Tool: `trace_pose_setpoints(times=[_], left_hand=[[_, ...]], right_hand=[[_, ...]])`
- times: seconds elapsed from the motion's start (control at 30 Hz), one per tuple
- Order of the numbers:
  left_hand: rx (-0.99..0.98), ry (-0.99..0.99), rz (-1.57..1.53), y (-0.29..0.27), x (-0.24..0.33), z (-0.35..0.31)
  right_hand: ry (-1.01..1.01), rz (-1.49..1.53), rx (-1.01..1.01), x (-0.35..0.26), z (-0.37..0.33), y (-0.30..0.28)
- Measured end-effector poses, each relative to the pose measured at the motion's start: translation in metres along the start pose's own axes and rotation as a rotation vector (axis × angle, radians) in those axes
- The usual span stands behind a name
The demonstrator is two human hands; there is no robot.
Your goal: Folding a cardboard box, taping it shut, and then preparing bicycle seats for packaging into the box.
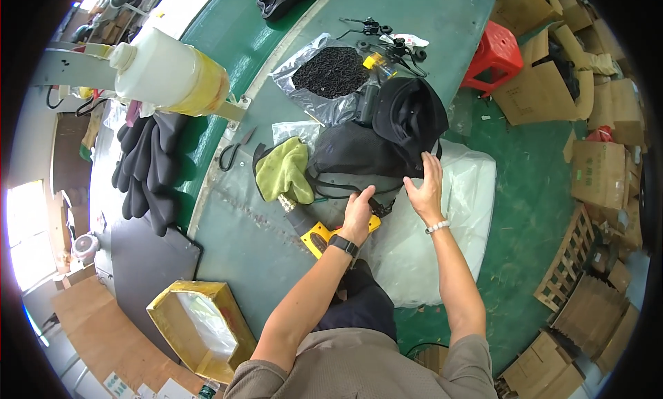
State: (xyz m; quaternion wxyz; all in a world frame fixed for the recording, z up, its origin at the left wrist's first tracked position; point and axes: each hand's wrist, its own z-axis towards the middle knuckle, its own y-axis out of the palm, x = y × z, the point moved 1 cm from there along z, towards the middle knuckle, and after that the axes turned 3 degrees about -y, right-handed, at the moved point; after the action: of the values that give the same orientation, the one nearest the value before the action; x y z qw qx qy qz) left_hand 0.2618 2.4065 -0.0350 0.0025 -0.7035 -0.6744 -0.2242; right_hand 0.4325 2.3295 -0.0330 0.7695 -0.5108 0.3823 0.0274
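Note:
A dark fabric piece [362, 150] with thin straps and a rounded, padded-looking part [411, 116] lies on the bench in front of me. My left hand [358, 218] is closed at its near edge, around a black strap as far as I can see; its fingertips are partly hidden. At the right edge of the fabric, my right hand [426, 192] rests with fingers stretched out and thumb apart. A yellow and black power tool [314, 239] lies beneath my left wrist. Next to it is a crumpled green cloth [286, 169].
Scissors [236, 150] lie left of the cloth. Beyond the fabric are a clear bag of small black parts [330, 73], a yellow-capped bottle [380, 64] and black fittings [404, 50]. White plastic sheeting [459, 226] is at right; a large jug [166, 74] stands at left.

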Motion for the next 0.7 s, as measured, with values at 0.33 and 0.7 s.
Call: trace_pose_setpoints(times=[0.33,0.7], left_hand=[[-0.152,0.343,0.273,-0.052,-0.015,-0.111],[1.403,0.952,0.778,-0.428,-0.101,-0.345]], right_hand=[[0.080,0.078,0.153,0.019,-0.021,-0.006],[0.064,0.181,-0.053,-0.090,-0.181,-0.007]])
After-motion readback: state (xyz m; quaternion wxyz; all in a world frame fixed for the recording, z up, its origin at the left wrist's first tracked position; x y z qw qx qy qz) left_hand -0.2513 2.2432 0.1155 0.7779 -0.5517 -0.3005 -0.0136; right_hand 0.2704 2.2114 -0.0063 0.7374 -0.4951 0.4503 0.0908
